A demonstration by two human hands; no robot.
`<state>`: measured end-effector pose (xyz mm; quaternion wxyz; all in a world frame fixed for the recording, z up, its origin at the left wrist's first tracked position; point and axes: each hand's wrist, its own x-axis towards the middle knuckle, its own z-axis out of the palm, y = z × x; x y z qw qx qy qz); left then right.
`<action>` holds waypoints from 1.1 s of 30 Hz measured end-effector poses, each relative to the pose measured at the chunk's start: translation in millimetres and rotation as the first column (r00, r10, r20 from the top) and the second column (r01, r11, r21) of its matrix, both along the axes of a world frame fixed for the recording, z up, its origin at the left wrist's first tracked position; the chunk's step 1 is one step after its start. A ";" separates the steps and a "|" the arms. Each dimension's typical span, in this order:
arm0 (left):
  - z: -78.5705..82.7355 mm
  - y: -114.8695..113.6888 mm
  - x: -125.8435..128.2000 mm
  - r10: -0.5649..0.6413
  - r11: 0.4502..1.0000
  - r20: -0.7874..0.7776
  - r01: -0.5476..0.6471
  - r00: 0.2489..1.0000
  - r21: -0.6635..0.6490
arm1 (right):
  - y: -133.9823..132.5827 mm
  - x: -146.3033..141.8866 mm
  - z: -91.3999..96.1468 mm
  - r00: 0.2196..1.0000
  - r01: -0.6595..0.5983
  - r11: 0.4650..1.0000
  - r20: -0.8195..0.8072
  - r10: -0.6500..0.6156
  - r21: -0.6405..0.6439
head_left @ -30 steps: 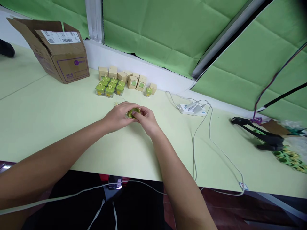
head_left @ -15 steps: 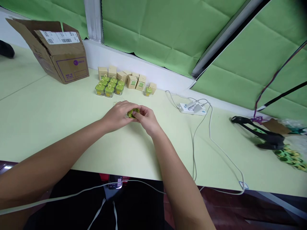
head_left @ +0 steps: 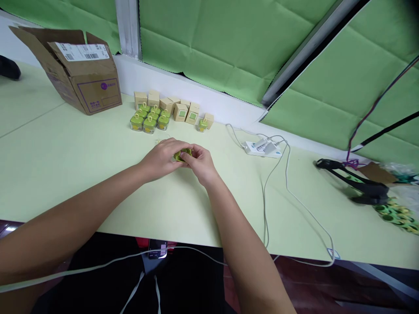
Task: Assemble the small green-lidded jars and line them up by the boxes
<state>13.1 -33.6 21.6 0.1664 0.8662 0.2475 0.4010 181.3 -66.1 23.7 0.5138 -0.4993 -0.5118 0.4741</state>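
Note:
A small olive-green lid [head_left: 181, 155] is held between my two hands above the table, its hollow side partly showing. Curled round its left and upper edge is my left hand [head_left: 162, 159]. My right hand [head_left: 202, 165] grips it from the right, thumb pressed on it; fingers hide much of the piece. Beyond them stands a cluster of small clear jars with green lids and loops [head_left: 149, 122]. One similar jar [head_left: 202, 125] is apart, to the right. A tiny pale item [head_left: 157, 141] lies just past my left hand, too small to make out.
Small cardboard boxes [head_left: 180, 112] line the wall behind the jars. A large open carton [head_left: 98, 89] stands back left. Rightward are a power strip [head_left: 262, 148] with trailing white cables, a black stand [head_left: 369, 189] and green parts [head_left: 394, 216]. A phone [head_left: 157, 249] rests below the table edge.

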 end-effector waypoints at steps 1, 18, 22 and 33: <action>0.2 -0.5 0.0 -0.001 1.000 0.001 0.001 1.000 -0.001 | 0.1 -0.1 -0.2 1.000 0.007 1.000 0.007 -0.007 0.007; -6.9 5.0 0.7 -0.012 0.998 -0.048 0.014 0.999 0.057 | -0.7 4.7 4.9 0.999 -0.041 0.995 -0.006 0.041 -0.088; -6.8 6.0 0.1 -0.031 0.995 -0.090 0.039 0.995 0.094 | 0.8 6.3 3.3 0.999 -0.031 0.995 0.028 0.034 -0.097; -5.7 6.1 -0.7 -0.023 0.995 -0.067 0.029 0.997 0.096 | 3.0 3.6 -1.2 1.000 -0.013 0.999 0.019 0.014 -0.049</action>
